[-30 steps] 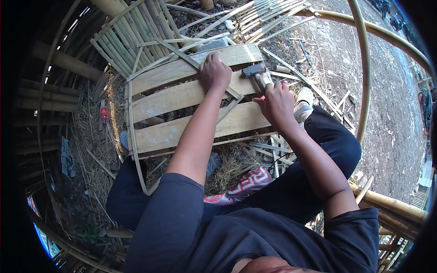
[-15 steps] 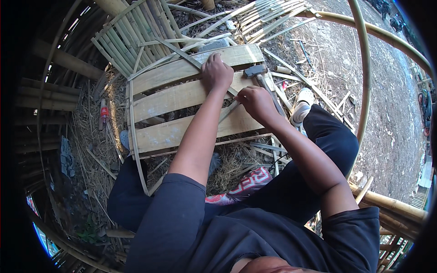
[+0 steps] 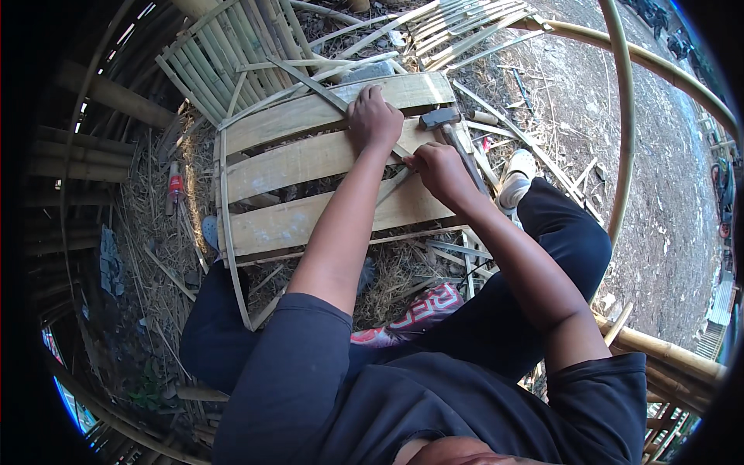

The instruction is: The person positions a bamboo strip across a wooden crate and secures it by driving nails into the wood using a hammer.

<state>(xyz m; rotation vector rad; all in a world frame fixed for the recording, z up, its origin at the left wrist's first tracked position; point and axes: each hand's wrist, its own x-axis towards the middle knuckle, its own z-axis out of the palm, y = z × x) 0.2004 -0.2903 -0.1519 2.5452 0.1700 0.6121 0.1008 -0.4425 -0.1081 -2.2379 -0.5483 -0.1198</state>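
A long, flat bamboo strip (image 3: 314, 85) slants across a low slatted wooden bench (image 3: 291, 170). My left hand (image 3: 374, 120) is closed over the strip, above the bench's far slats. Closer to the bench's right end, my right hand (image 3: 442, 169) pinches the strip near its lower end, the fingertips pressed together. Another thin length (image 3: 394, 188) slopes down and left from beneath the right fingers; whether it joins the held strip is hidden. Just right of my right hand, a hammer (image 3: 439, 118) rests at the bench's end, its handle pointing toward me.
A bamboo slat panel (image 3: 221, 62) leans beyond the bench at the left, and loose split strips (image 3: 465, 31) lie at the far side. A red-labelled bottle (image 3: 176, 186) is on the littered ground. Bent bamboo poles (image 3: 620, 116) curve past on the right.
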